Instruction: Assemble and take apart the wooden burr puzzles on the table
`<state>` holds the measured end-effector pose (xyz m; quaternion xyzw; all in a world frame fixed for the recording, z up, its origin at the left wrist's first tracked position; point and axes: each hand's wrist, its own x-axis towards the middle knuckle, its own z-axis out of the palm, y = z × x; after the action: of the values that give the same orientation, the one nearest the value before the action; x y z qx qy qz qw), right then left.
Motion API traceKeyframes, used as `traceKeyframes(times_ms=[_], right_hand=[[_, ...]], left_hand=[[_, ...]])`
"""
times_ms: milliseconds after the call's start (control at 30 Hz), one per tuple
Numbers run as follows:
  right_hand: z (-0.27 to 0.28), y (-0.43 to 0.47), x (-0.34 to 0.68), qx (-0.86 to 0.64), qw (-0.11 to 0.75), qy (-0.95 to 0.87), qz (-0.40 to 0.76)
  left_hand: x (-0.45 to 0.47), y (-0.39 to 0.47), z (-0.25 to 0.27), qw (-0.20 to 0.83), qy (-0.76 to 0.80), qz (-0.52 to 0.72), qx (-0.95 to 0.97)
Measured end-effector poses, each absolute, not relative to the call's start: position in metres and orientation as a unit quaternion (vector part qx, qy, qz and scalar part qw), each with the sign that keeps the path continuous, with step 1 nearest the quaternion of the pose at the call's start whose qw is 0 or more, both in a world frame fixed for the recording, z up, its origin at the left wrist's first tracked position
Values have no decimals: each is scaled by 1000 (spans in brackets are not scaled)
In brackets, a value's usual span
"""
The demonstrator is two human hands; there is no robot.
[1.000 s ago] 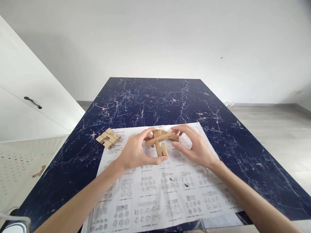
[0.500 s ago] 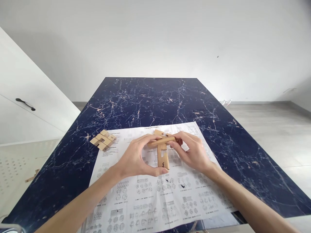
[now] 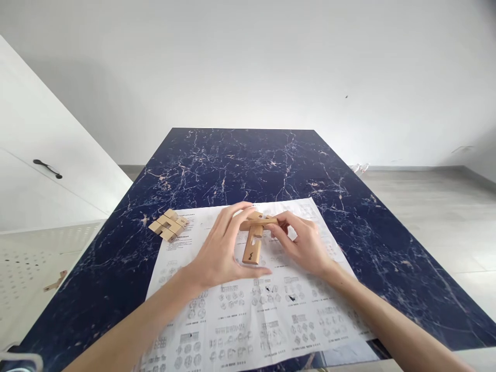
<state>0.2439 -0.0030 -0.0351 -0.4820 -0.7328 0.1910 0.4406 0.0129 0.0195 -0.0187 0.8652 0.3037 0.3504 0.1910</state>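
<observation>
Notched wooden puzzle pieces (image 3: 251, 251) form a cross over the printed sheet (image 3: 232, 320). The piece nearest me bears a dark mark at its lower end, and another bar lies crosswise over it. My right hand (image 3: 306, 243) pinches the crosswise bar's right end between thumb and fingers. My left hand (image 3: 219, 253) curves around the left side, its fingers spread at the bar's left end. Its thumb stretches out below the marked piece, apart from it. Fingers partly hide the far side of the assembly.
A block of joined wooden pieces (image 3: 169, 225) rests at the sheet's upper left corner. The blue marbled table (image 3: 240, 160) reaches toward a white wall. On the left stands a white cabinet (image 3: 58, 134) with a black handle. A wooden piece (image 3: 56, 280) lies on a perforated white surface.
My left thumb has come away from the marked piece and the left fingers have spread. That piece's near end has swung left. My right hand keeps its pinch.
</observation>
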Motion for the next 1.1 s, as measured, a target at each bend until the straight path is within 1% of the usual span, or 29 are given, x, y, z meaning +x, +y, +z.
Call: traceKeyframes(times_ms=[67,133,267,400,500,700,833,933,1100], right_hand=[[-36,-4,241,-488,440,-726,202],[-37,-5,239,-493,438,-723,207],[-39,-7,238,-494,433,-729,192],[-41,-8,238,-504,440,-730,140],[-39,-8,236,-506,441,-733,112],[-36,-11,230,-514,445,-727,99],[-37,-12,229,-524,444,-720,106],[-36,-10,232,-540,441,-707,116],[-33,3,248,-589,485,-639,94]], left_hand=[[13,19,-20,87,296,388,869],[12,18,-19,29,272,387,881],[10,14,-16,-23,217,343,913],[12,10,-16,-66,213,342,913],[15,7,-16,-76,214,343,911],[18,5,-15,-88,218,351,907],[18,6,-15,-90,224,354,903],[21,2,-15,-70,219,363,903],[27,-10,-17,-50,183,383,904]])
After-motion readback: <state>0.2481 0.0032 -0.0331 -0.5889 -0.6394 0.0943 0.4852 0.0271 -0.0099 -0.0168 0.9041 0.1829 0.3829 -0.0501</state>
